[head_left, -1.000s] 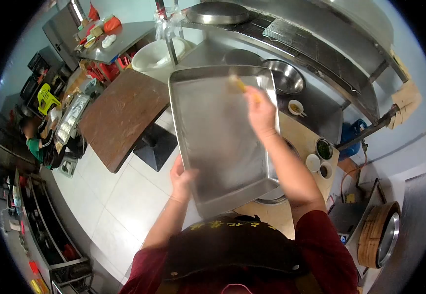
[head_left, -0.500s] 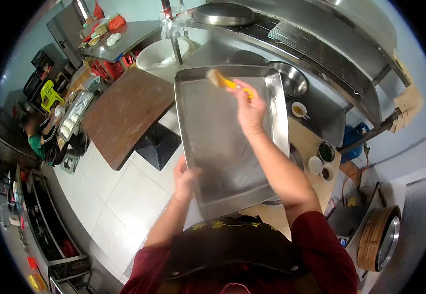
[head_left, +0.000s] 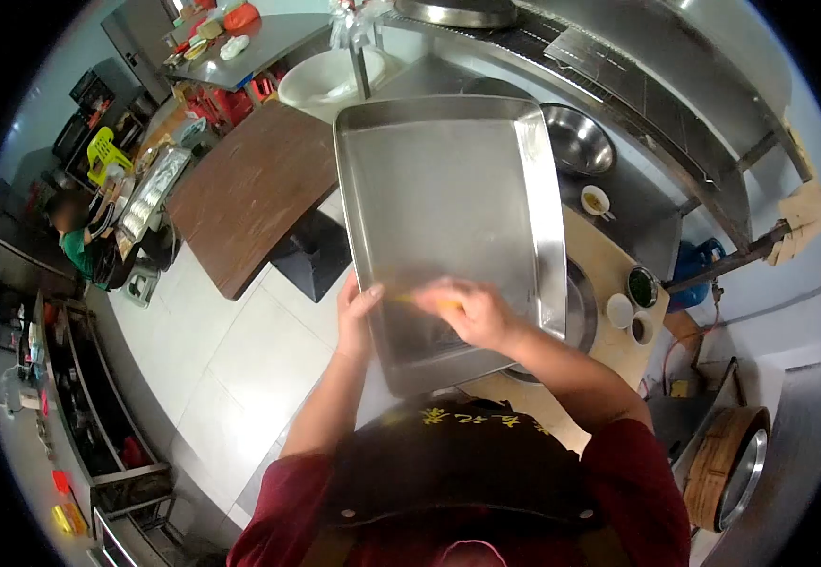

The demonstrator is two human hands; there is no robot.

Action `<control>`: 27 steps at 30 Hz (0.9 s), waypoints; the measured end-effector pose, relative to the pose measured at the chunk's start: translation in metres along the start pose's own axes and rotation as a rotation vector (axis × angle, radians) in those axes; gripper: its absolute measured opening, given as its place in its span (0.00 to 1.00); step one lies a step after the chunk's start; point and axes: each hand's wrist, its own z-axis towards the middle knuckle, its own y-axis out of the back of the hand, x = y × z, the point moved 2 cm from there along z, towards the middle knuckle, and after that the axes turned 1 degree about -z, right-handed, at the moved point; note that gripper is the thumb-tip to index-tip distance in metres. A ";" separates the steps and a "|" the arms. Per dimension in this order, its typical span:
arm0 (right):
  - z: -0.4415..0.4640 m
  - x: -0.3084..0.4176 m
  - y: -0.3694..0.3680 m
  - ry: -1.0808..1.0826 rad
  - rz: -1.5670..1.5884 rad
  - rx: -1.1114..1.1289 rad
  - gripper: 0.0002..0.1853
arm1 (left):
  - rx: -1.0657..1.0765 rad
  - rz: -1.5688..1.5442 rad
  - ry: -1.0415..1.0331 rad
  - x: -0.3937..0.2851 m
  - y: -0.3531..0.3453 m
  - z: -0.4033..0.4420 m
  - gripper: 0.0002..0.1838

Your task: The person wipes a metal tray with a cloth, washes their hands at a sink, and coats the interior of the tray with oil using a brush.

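Note:
A deep rectangular metal baking tray (head_left: 439, 198) is tilted up in front of me. My left hand (head_left: 356, 312) grips its left rim, thumb on the inside edge. In my right hand (head_left: 467, 310) is a pastry brush (head_left: 446, 303) with a yellow handle, held over the lower part of the tray's inner surface. Motion blurs the brush, and its bristles cannot be made out. A faint sheen shows on the tray's bottom.
A brown wooden table (head_left: 250, 194) stands to the left. On the right, a counter (head_left: 595, 241) bears a metal bowl (head_left: 578, 139), small cups and a bowl of chopped greens (head_left: 641, 285). A bamboo steamer (head_left: 727, 468) is at lower right. Another person (head_left: 78, 241) sits far left.
My right hand has swept the brush from the tray's upper part down towards its lower left. My left hand keeps its hold on the rim. The view has shifted slightly.

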 end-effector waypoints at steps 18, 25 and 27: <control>0.020 -0.032 0.087 -0.091 -0.229 -0.587 0.10 | 0.081 0.082 -0.070 -0.002 -0.005 0.008 0.30; -0.046 0.007 0.008 0.094 -0.232 0.251 0.07 | 0.055 0.021 -0.031 -0.006 -0.002 0.007 0.32; -0.044 -0.008 0.025 -0.070 -0.235 0.145 0.07 | 0.037 0.012 -0.047 -0.005 0.002 0.007 0.32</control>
